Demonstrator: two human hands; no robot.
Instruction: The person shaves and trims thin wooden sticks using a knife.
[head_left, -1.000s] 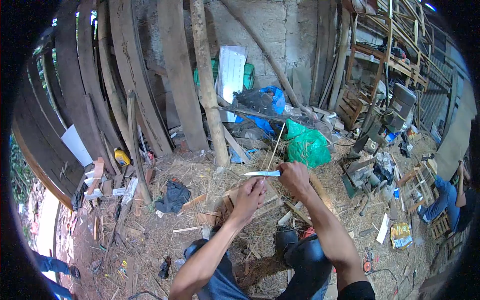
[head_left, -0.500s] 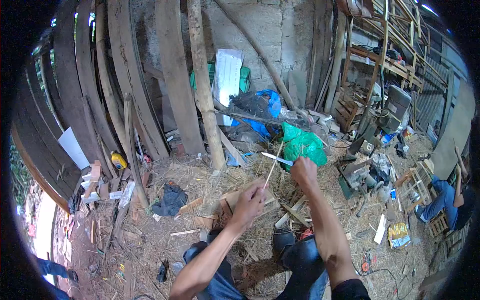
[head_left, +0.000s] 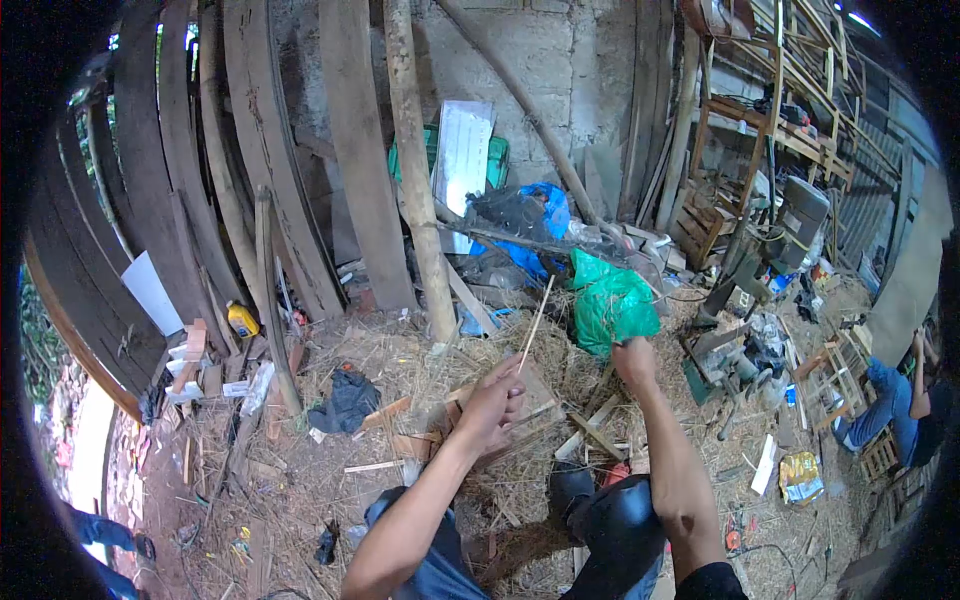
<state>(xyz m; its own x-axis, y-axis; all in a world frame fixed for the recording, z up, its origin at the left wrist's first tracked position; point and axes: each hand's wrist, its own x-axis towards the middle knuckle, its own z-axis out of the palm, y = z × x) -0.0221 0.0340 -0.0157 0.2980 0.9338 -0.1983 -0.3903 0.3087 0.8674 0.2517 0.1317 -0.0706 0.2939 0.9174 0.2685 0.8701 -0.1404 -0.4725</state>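
Note:
My left hand (head_left: 490, 410) is closed around the lower end of a thin wooden stick (head_left: 538, 318), which slants up and to the right. My right hand (head_left: 634, 362) is a fist just below a green plastic bag (head_left: 613, 303) in the view. Half a second ago a knife with a pale blade showed in that fist. The fist stays closed, but the blade cannot be made out now. Beneath and beyond my left hand, a flat piece of wood (head_left: 535, 412) lies on the straw-strewn ground between my knees.
Wood scraps and shavings cover the ground. A black plastic bag (head_left: 347, 400) lies to the left, a yellow bottle (head_left: 242, 320) farther off. At right are a yellow packet (head_left: 800, 478), clutter and another person (head_left: 905, 410) seated. Leaning boards and a pole (head_left: 415, 170) stand ahead.
My right hand has moved right and slightly down, away from the stick, and the knife blade has dropped out of sight. My left hand has shifted slightly left and down; the stick stands steeper.

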